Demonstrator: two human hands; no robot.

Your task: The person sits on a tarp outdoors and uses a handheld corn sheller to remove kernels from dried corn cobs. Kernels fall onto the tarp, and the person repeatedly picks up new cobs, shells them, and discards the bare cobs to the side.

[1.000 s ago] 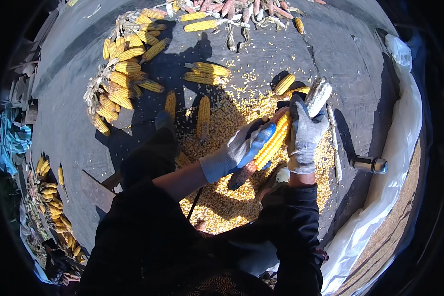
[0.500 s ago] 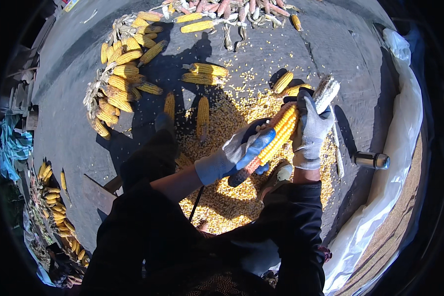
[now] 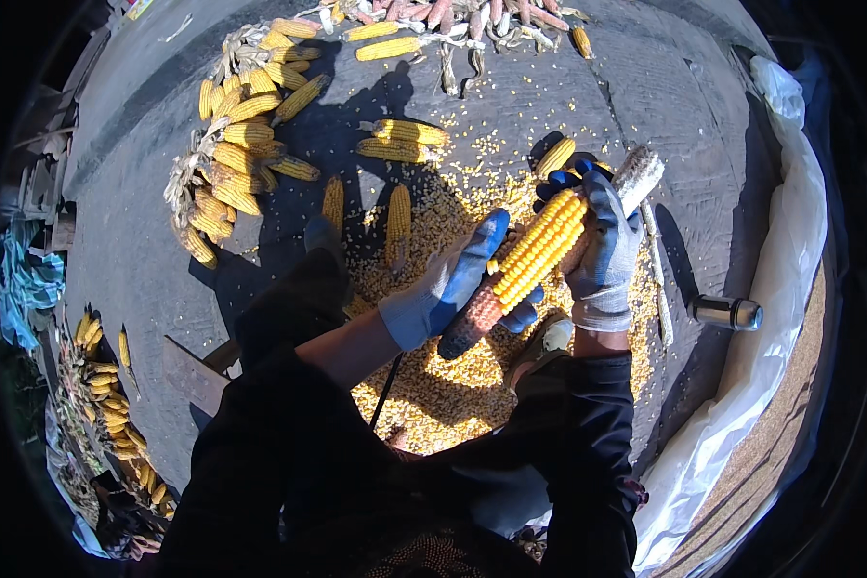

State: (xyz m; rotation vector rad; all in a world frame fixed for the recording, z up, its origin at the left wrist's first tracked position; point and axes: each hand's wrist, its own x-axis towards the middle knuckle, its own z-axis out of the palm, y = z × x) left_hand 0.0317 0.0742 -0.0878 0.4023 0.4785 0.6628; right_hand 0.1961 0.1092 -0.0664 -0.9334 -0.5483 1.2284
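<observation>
Corn ear (image 3: pixel 541 254) lay slanting toward the upper right, right of frame centre, bare end by the left hand (image 3: pixel 445 289), grip parted, top against the right hand (image 3: pixel 604 246), clamped on a white cob (image 3: pixel 638 175)

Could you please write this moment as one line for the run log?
Left hand: open at partly shelled corn ear | Right hand: holding white cob | Below: loose yellow kernels
</observation>
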